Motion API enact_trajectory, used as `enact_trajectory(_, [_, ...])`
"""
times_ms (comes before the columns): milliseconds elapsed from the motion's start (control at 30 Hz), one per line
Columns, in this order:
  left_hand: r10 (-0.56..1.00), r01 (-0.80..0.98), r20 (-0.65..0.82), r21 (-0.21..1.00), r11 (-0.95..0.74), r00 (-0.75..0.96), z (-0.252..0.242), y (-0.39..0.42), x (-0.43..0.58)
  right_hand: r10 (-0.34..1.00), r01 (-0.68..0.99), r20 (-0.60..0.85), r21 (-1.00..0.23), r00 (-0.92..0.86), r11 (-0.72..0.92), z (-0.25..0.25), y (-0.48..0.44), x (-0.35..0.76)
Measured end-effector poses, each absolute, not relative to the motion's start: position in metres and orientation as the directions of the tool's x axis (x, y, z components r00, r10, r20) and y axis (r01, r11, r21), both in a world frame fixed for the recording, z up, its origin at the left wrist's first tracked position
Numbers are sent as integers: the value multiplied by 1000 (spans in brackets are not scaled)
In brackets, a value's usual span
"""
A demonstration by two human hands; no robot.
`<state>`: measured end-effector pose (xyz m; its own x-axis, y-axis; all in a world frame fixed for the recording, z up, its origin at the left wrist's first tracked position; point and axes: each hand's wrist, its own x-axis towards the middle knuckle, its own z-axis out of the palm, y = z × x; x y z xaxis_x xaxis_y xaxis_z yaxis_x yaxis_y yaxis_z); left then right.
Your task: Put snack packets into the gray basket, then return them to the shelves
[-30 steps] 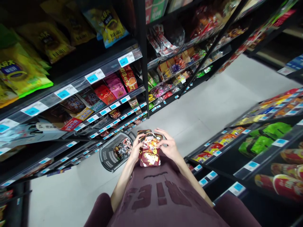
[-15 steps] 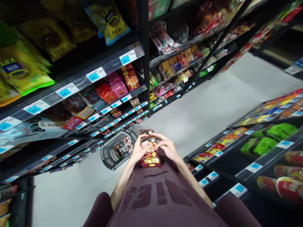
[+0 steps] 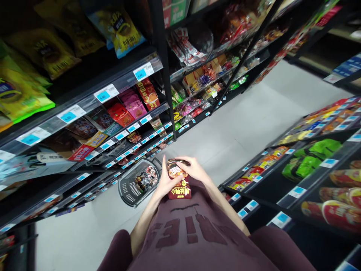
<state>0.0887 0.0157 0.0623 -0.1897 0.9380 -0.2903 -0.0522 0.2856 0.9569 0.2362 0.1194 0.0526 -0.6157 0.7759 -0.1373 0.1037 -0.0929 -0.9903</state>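
Note:
Close to my shirt, I hold a dark red and brown snack packet (image 3: 179, 191) with yellow lettering, where "DUCK HEART" can be read. My left hand (image 3: 166, 180) grips its left side, thumb across the front and one finger pointing up. On the other side, my right hand (image 3: 194, 169) has its fingers curled over the packet's dark top end, which looks bent. Whether this is one packet or several together, I cannot tell. Just left of my hands, a grey shopping basket (image 3: 126, 190) with small dark packets inside is near the floor.
Shelves with price tags (image 3: 105, 93) run along the left, carrying yellow snack bags (image 3: 124, 32) and pink packets (image 3: 134, 105). To the right, another shelf holds green bags (image 3: 311, 160) and red-and-yellow containers (image 3: 338, 214). A grey floor (image 3: 242, 124) lies between them.
My right hand has gone from spread fingers beside the packet to curling over its top end, which now looks bent. My left index finger has straightened upward. The view has shifted slightly.

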Motion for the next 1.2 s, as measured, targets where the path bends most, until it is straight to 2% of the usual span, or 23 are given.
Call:
enact_trajectory(100, [897, -229, -405, 903, 363, -176, 59, 11, 86, 758, 225, -180, -973, -627, -45, 58, 116, 242])
enact_trajectory(167, [872, -303, -472, 857, 418, -132, 59, 6, 84, 743, 229, -181, -973, -645, -38, 59, 115, 244])
enact_trajectory(300, [837, -318, -546, 789, 525, 26, 60, 0, 82, 722, 207, -138, -978, -678, 7, 54, 121, 244])
enact_trajectory(433, [873, -204, -478, 849, 488, 101, 63, 4, 82, 593, 191, -117, -980, -797, 63, 51, 145, 247])
enact_trajectory(567, [912, 126, -371, 927, 353, 177, 68, 20, 80, 309, 203, -175, -977, -935, 61, 62, 173, 252])
enact_trajectory(667, [924, 320, -348, 903, 286, 156, 75, 29, 80, 233, 166, -143, -983, -962, 81, 72, 183, 255])
enact_trajectory(800, [908, 397, -416, 841, 367, 42, 80, 29, 85, 249, 132, -134, -991, -959, -25, 72, 175, 264])
enact_trajectory(967, [906, 408, -423, 832, 377, 23, 75, 25, 92, 293, 204, -218, -976, -931, -76, 68, 153, 273])
enact_trajectory(1200, [832, 554, -528, 750, 361, 173, 75, 36, 91, 388, 266, -277, -961, -879, -83, 67, 137, 280])
